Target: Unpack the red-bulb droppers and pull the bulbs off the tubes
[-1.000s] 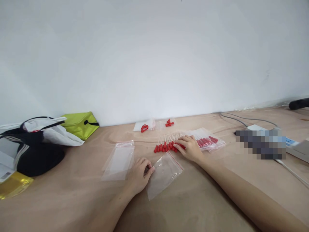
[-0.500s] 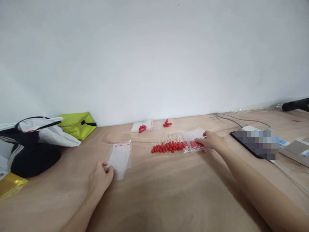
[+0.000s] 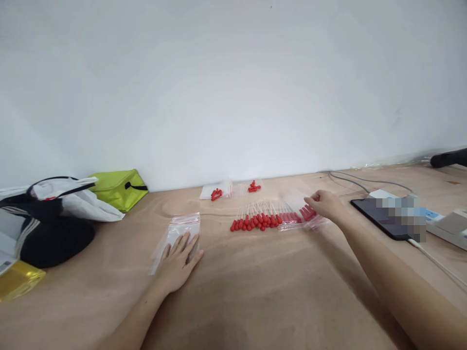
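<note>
My left hand [image 3: 178, 262] lies with fingers spread on clear zip bags [image 3: 182, 221] with a red seal line, pressing them flat on the wooden table. In the middle is a row of thin pale droppers [image 3: 257, 220] with red bulbs pointing toward me. At the row's right end, clear plastic bags with red bulbs inside [image 3: 290, 218] overlap. My right hand [image 3: 326, 204] has its fingers bent at the rightmost bag [image 3: 308, 212] and seems to pinch its edge; the fingertips partly hide the contact.
Against the wall lie loose red bulbs [image 3: 216, 194] on white bags, and more bulbs [image 3: 253, 186]. At right are a phone [image 3: 379, 218], a power strip [image 3: 452, 233] and cables. A dark cap [image 3: 54, 243], a green bag [image 3: 118, 189] and a yellow packet [image 3: 22, 279] sit at left.
My left hand has opened and moved right, from pinching the zip bags' edge to lying flat on them. My right hand has shifted slightly right, and the bag under it has spread right.
</note>
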`<act>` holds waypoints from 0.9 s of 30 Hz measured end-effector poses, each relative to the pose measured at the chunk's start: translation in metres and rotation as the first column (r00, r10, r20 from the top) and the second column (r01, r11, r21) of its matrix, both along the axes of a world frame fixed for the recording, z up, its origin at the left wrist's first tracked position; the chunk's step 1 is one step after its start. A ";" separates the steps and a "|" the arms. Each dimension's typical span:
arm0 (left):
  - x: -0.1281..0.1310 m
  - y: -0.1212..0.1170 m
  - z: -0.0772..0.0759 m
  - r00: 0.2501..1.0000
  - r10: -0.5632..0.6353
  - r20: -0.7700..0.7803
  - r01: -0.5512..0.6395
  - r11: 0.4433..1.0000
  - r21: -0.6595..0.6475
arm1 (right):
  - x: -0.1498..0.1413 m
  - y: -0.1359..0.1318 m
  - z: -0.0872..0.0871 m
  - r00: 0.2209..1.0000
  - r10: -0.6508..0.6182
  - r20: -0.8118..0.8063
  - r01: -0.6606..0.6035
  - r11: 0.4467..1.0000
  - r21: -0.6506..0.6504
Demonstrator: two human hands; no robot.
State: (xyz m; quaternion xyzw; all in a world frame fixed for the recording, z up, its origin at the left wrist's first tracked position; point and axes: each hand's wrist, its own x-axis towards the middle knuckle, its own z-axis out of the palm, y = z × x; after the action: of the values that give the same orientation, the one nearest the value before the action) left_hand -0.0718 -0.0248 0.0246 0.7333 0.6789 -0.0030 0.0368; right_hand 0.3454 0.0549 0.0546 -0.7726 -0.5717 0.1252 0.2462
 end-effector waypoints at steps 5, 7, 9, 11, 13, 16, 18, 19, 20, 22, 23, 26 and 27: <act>-0.007 -0.001 -0.009 0.997 -0.012 0.072 -0.008 0.963 0.270 | -0.045 -0.022 0.009 0.695 0.431 -0.575 -0.299 0.901 0.315; -0.007 -0.002 -0.009 0.993 -0.038 0.109 -0.016 0.889 0.457 | -0.077 -0.035 0.000 0.455 0.518 -0.724 -0.507 0.819 0.268; -0.003 -0.006 -0.007 0.984 -0.096 0.149 -0.008 0.815 0.580 | -0.107 -0.047 -0.014 0.295 0.511 -0.807 -0.678 0.707 0.200; 0.006 -0.011 -0.004 0.969 -0.164 0.187 0.009 0.775 0.632 | -0.130 -0.055 -0.030 0.222 0.501 -0.836 -0.774 0.612 0.161; 0.018 -0.016 -0.004 0.951 -0.228 0.209 0.040 0.762 0.647 | -0.141 -0.058 -0.042 0.235 0.522 -0.820 -0.781 0.603 0.160; 0.040 -0.024 -0.006 0.919 -0.333 0.213 0.144 0.784 0.604 | -0.138 -0.059 -0.055 0.354 0.554 -0.754 -0.650 0.725 0.228; 0.055 -0.028 -0.006 0.863 -0.462 0.202 0.316 0.807 0.499 | -0.129 -0.061 -0.060 0.405 0.516 -0.755 -0.542 0.800 0.256; 0.062 -0.029 -0.005 0.819 -0.537 0.203 0.422 0.803 0.421 | -0.124 -0.063 -0.061 0.402 0.480 -0.780 -0.513 0.823 0.242; 0.068 -0.029 -0.004 0.770 -0.602 0.212 0.519 0.784 0.340 | -0.119 -0.066 -0.062 0.386 0.439 -0.811 -0.507 0.836 0.210; 0.079 -0.029 -0.001 0.700 -0.670 0.246 0.639 0.742 0.202 | -0.112 -0.073 -0.061 0.345 0.358 -0.868 -0.549 0.827 0.123; 0.083 -0.028 0.001 0.690 -0.674 0.262 0.657 0.736 0.161 | -0.111 -0.076 -0.060 0.329 0.325 -0.887 -0.575 0.814 0.084; 0.090 -0.025 0.006 0.720 -0.630 0.290 0.625 0.771 0.123 | -0.112 -0.084 -0.056 0.294 0.248 -0.923 -0.600 0.800 0.024; 0.091 -0.024 0.006 0.731 -0.616 0.295 0.610 0.783 0.125 | -0.113 -0.085 -0.054 0.285 0.224 -0.932 -0.592 0.806 0.013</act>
State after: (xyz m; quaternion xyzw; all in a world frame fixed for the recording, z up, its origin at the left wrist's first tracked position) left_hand 0.0193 -0.0492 0.0310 0.9066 0.3840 0.1106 0.1358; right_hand 0.2320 -0.0301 0.0002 -0.4308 -0.4951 0.6756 0.3359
